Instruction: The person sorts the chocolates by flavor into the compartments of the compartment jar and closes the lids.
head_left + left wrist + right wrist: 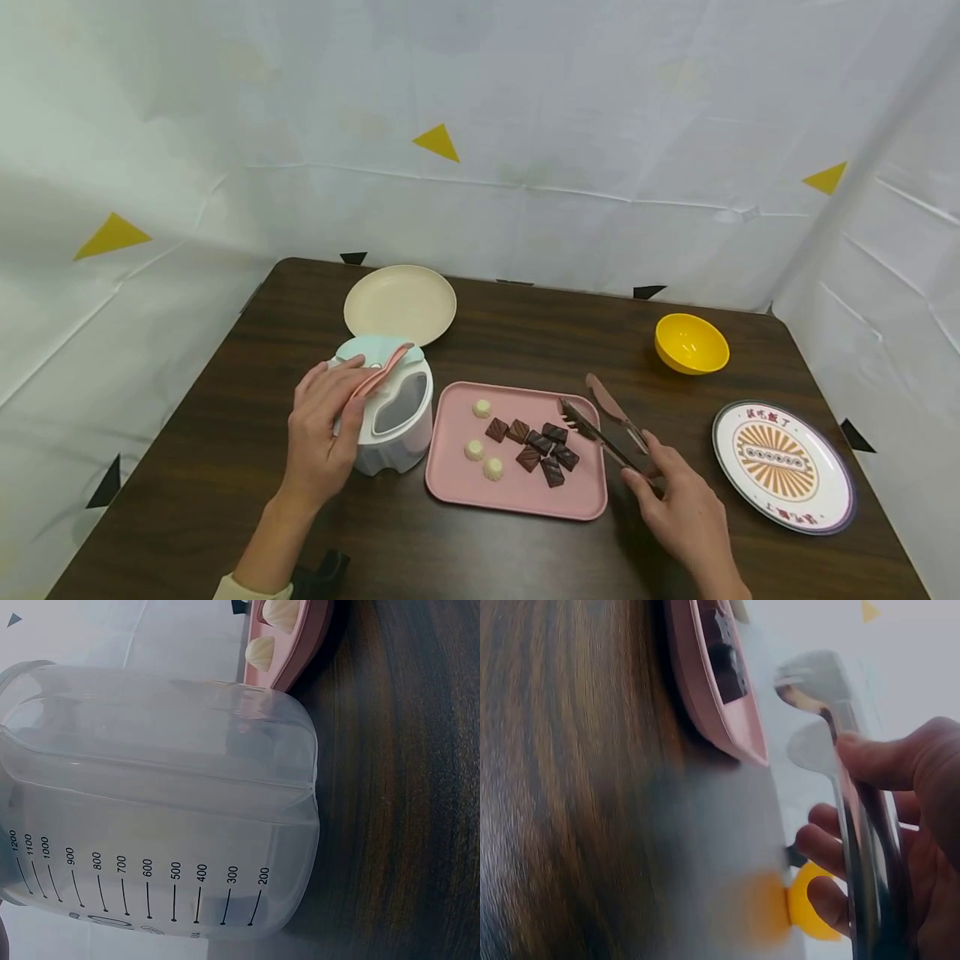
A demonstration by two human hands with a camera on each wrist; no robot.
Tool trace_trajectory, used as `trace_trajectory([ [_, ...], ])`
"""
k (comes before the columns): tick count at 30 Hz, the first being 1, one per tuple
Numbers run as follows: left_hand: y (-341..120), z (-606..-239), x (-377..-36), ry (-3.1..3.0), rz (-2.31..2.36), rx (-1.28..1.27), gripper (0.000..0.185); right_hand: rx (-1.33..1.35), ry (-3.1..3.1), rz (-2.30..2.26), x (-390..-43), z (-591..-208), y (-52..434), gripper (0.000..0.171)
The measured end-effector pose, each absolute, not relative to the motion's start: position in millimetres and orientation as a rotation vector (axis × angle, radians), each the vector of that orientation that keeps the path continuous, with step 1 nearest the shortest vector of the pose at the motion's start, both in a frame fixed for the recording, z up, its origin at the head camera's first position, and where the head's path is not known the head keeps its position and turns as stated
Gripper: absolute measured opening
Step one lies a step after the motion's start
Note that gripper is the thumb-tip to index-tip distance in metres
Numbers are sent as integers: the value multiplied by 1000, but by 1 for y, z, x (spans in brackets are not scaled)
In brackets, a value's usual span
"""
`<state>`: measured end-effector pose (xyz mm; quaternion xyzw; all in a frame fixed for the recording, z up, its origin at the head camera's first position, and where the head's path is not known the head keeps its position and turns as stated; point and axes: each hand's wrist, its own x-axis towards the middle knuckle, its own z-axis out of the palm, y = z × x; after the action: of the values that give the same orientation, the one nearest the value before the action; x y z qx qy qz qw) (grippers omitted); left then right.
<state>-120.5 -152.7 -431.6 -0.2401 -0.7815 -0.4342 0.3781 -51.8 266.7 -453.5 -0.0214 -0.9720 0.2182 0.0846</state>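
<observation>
My left hand (pixel 324 417) is at the top of a clear canister (pixel 393 446) with a white and mint lid. Its fingers and thumb grip a raised pink lid flap (pixel 381 372), beside a uncovered opening. Measuring marks run along the canister's wall (pixel 172 847) in the left wrist view. My right hand (pixel 684 508) holds metal serving tongs (pixel 617 454) with their arms spread apart. Their toothed end is over the right side of a pink tray (pixel 495 498). Several dark chocolates (pixel 552 472) and three white chocolates (pixel 492 468) lie on that tray.
A cream plate (pixel 401 304) lies behind the canister. At the back right stands a yellow bowl (pixel 692 343). A patterned white plate (pixel 783 467) lies near the right edge of the dark wooden table (pixel 420 542). White sheeting (pixel 525 200) surrounds the far sides.
</observation>
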Motion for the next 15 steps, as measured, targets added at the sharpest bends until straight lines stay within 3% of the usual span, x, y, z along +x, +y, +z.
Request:
trace_trajectory([
  [15,-152,-431,-121,-1993,-1110,-611,31,85,-2935,612,-63,-457,253,53],
])
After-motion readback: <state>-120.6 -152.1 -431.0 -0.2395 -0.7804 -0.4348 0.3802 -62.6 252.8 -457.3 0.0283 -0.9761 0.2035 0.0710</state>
